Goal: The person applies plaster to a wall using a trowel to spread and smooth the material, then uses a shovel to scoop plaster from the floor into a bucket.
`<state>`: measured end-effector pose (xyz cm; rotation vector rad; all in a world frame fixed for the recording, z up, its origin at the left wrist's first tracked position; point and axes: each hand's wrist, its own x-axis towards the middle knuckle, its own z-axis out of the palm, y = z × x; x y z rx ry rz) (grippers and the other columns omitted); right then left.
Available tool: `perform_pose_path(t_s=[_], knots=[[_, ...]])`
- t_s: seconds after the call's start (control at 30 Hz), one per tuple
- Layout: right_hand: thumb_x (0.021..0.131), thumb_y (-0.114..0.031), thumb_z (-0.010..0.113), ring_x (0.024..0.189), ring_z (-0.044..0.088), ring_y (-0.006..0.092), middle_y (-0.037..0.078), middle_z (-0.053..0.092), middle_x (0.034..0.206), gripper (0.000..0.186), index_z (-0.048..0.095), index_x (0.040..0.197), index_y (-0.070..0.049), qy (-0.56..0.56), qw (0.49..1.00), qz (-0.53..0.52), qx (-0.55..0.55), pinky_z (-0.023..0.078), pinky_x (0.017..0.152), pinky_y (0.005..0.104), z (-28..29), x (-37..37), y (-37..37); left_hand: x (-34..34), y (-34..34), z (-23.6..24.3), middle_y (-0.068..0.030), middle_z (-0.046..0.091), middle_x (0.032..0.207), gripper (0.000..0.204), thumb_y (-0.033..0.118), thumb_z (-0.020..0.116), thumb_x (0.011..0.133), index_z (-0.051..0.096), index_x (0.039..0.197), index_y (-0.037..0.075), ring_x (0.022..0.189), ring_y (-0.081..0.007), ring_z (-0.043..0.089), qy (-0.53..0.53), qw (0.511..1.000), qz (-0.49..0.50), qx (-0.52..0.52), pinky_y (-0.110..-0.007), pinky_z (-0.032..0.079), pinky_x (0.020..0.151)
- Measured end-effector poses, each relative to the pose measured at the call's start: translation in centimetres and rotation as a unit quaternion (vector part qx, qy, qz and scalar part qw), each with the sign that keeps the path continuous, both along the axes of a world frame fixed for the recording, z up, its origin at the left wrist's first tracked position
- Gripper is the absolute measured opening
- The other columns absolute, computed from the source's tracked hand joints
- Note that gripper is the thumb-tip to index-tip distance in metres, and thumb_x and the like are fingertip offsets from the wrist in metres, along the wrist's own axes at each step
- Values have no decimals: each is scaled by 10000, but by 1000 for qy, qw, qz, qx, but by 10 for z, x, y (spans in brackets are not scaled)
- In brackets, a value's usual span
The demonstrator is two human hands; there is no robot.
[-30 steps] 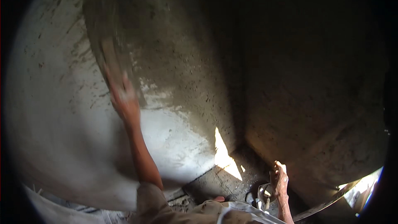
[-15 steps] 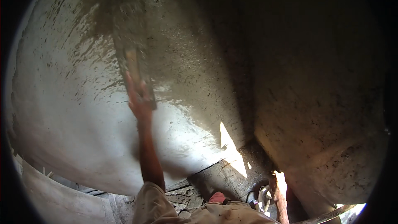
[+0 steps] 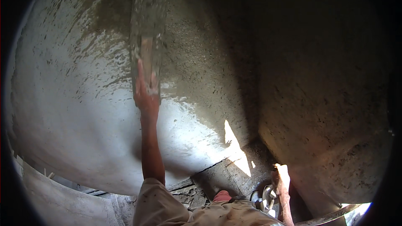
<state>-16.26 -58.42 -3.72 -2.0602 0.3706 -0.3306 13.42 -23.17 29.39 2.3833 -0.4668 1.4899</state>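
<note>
My left hand (image 3: pixel 148 100) is closed around the pale wooden handle of a long plastering float (image 3: pixel 147 21). The float lies lengthwise against a wall (image 3: pixel 83 129), its far part blurred. Wet grey plaster (image 3: pixel 192 54) surrounds it, and a smoother, whitish surface shows nearer me and to the left. At the lower right, my right hand (image 3: pixel 281 180) is closed near my side, low by the darker wall. What its fingers hold, if anything, I cannot make out. Beside it is a shiny, pale object (image 3: pixel 268 199) of unclear kind.
A dark wall (image 3: pixel 322 113) rises on the right, meeting the plastered wall in a shadowed corner. A sunlit patch (image 3: pixel 238 155) falls near the foot of that corner. Broken stones (image 3: pixel 188 196) lie below, and a curved pale ledge (image 3: pixel 63 196) runs along the lower left.
My left hand has moved slightly right and farther away, and the float has swung more upright and to the right. My right hand is a little higher.
</note>
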Motion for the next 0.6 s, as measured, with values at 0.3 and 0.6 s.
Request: perform_pose_path(t_s=[0.3, 0.6], knots=[[930, -137, 585, 739, 524, 118, 2, 594, 918, 191, 661, 1097, -86, 75, 944, -83, 311, 460, 668, 273, -26, -9, -22, 20, -32, 213, -209, 576, 1313, 631, 561, 382, 987, 311, 1513, 219, 1071, -449, 624, -44, 991, 81, 92, -505, 555, 879], [929, -130, 575, 812, 515, 75, -4, 585, 930, 177, 666, 1063, -57, 50, 966, -14, 254, 442, 737, 253, 27, 56, -4, 9, -32, 93, -164, 519, 1395, 679, 659, 381, 937, 392, 1479, 249, 1177, -432, 567, 153, 983, 31, 94, -513, 477, 1002]])
